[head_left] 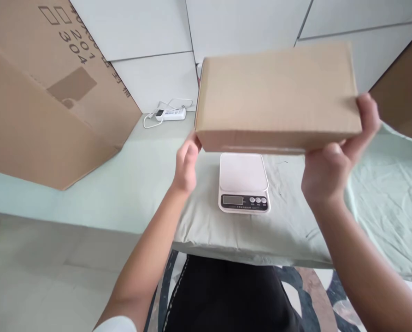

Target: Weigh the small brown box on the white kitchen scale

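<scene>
Both my hands hold up a plain brown cardboard box (278, 94), slightly tilted. My left hand (187, 163) grips its lower left corner, most of the fingers hidden behind it. Around the lower right end is my right hand (339, 152), with the thumb along the bottom edge and fingers on the right side. Below and nearer to me, a white kitchen scale (244, 173) lies flat on the pale green cloth. Its small display looks blank, with several round buttons beside it.
A large printed cardboard carton (54, 101) leans at the left. White power strip (171, 114) and cable lie by the tiled wall (154, 27). Another brown carton (406, 92) stands at the right. The cloth-covered ledge (226, 235) ends just before my lap.
</scene>
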Demonstrator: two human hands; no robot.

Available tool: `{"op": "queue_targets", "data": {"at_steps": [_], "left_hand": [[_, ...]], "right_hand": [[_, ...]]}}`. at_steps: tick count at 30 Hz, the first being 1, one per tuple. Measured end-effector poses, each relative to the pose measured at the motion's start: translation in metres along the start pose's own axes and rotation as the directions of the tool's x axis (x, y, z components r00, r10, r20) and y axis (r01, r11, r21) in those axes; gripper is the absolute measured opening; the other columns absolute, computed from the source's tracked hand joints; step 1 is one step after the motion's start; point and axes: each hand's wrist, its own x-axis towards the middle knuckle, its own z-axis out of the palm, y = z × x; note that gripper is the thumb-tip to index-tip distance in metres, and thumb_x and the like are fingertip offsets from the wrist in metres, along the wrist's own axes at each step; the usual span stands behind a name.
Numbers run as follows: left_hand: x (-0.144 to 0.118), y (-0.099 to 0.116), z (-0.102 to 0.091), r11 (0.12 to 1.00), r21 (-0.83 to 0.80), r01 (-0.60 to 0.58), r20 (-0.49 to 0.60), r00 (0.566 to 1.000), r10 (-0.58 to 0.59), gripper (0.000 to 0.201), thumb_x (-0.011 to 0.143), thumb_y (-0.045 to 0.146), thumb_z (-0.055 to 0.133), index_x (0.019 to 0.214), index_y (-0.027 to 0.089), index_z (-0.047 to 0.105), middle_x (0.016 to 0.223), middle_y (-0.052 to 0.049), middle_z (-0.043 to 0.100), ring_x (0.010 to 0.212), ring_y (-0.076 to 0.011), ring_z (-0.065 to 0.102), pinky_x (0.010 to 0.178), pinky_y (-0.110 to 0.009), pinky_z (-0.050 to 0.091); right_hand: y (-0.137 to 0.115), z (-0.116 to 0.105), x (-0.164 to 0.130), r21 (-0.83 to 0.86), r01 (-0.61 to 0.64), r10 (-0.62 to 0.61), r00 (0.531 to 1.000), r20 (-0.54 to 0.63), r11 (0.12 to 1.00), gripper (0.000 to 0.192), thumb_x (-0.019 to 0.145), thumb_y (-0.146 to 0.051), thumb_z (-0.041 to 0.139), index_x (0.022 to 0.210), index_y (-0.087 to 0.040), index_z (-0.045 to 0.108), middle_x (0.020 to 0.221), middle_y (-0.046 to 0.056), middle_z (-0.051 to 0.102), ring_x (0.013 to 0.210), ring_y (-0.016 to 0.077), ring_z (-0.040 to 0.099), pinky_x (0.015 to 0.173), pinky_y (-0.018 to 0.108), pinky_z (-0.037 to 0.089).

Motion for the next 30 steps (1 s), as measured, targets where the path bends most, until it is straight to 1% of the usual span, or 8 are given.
{"op": "queue_targets", "data": {"at_steps": [2, 4, 6, 10, 14, 21, 27, 30], "left_hand": [[0.028, -0.020, 0.002, 0.999, 0.006, 0.047, -0.020, 0.999, -0.047, 0.079, 0.099, 0.091, 0.051, 0.146, 0.033, 0.076, 0.157, -0.008, 0.076, 0.164, -0.0359, 0.057, 0.136, -0.052, 0.046], [0.045, -0.045, 0.005, 0.993, 0.021, 0.120, -0.046, 0.992, -0.119, 0.089, 0.094, 0.097, 0.052, 0.146, 0.029, 0.075, 0.159, -0.010, 0.075, 0.169, -0.0364, 0.050, 0.140, -0.052, 0.039], [0.050, -0.068, 0.006, 0.982, 0.035, 0.187, -0.055, 0.981, -0.184, 0.094, 0.092, 0.098, 0.052, 0.150, 0.027, 0.073, 0.167, -0.011, 0.068, 0.174, -0.0359, 0.043, 0.143, -0.050, 0.034], [0.040, -0.096, 0.001, 0.946, 0.045, 0.322, -0.071, 0.945, -0.318, 0.097, 0.094, 0.097, 0.048, 0.157, 0.026, 0.067, 0.176, -0.012, 0.060, 0.173, -0.0366, 0.044, 0.142, -0.053, 0.036], [0.036, -0.104, 0.002, 0.916, 0.035, 0.401, -0.071, 0.915, -0.398, 0.097, 0.095, 0.096, 0.046, 0.160, 0.026, 0.063, 0.177, -0.012, 0.059, 0.171, -0.0360, 0.047, 0.140, -0.052, 0.040], [0.036, -0.097, 0.006, 0.909, 0.062, 0.413, -0.025, 0.911, -0.412, 0.089, 0.102, 0.089, 0.042, 0.159, 0.024, 0.065, 0.177, -0.009, 0.059, 0.175, -0.0338, 0.041, 0.141, -0.048, 0.039], [0.035, -0.092, -0.002, 0.882, 0.095, 0.461, -0.124, 0.885, -0.449, 0.088, 0.104, 0.084, 0.043, 0.169, 0.026, 0.056, 0.186, -0.007, 0.045, 0.177, -0.0309, 0.036, 0.144, -0.046, 0.033], [0.034, -0.092, 0.003, 0.885, 0.074, 0.460, -0.037, 0.888, -0.458, 0.090, 0.104, 0.086, 0.039, 0.170, 0.026, 0.054, 0.183, -0.007, 0.050, 0.177, -0.0324, 0.035, 0.143, -0.048, 0.036]], "right_hand": [[0.022, 0.022, 0.020, 0.092, 0.038, -0.032, 0.997, -0.063, 0.995, 0.086, 0.094, -0.082, 0.060, 0.170, -0.049, 0.035, 0.185, -0.003, 0.035, 0.180, 0.0415, 0.023, 0.149, 0.068, 0.024], [0.051, 0.046, 0.027, 0.200, -0.066, 0.074, 0.997, -0.030, 0.978, 0.104, 0.086, -0.089, 0.065, 0.172, -0.038, 0.037, 0.184, 0.008, 0.039, 0.178, 0.0410, 0.030, 0.148, 0.066, 0.025], [0.081, 0.064, 0.022, 0.234, -0.194, 0.193, 0.981, 0.029, 0.953, 0.118, 0.078, -0.096, 0.066, 0.174, -0.038, 0.031, 0.184, 0.010, 0.039, 0.174, 0.0413, 0.038, 0.144, 0.070, 0.032], [0.119, 0.072, 0.001, 0.201, -0.247, 0.232, 0.968, 0.092, 0.948, 0.120, 0.079, -0.093, 0.070, 0.177, -0.038, 0.028, 0.184, 0.009, 0.042, 0.173, 0.0389, 0.040, 0.142, 0.068, 0.036], [0.128, 0.068, -0.006, 0.153, -0.277, 0.256, 0.956, 0.142, 0.949, 0.114, 0.083, -0.092, 0.067, 0.177, -0.041, 0.029, 0.185, 0.008, 0.042, 0.171, 0.0387, 0.044, 0.141, 0.069, 0.038], [0.130, 0.068, -0.003, 0.087, -0.308, 0.297, 0.947, 0.125, 0.947, 0.115, 0.084, -0.094, 0.061, 0.179, -0.039, 0.026, 0.186, 0.008, 0.040, 0.174, 0.0391, 0.041, 0.144, 0.068, 0.034], [0.125, 0.062, -0.001, 0.123, -0.382, 0.360, 0.918, 0.169, 0.916, 0.119, 0.082, -0.092, 0.063, 0.179, -0.037, 0.023, 0.182, 0.011, 0.049, 0.173, 0.0399, 0.042, 0.144, 0.067, 0.033], [0.120, 0.062, 0.000, 0.115, -0.408, 0.387, 0.907, 0.163, 0.906, 0.125, 0.076, -0.093, 0.068, 0.179, -0.036, 0.025, 0.187, 0.008, 0.041, 0.177, 0.0390, 0.034, 0.147, 0.064, 0.028]]}}
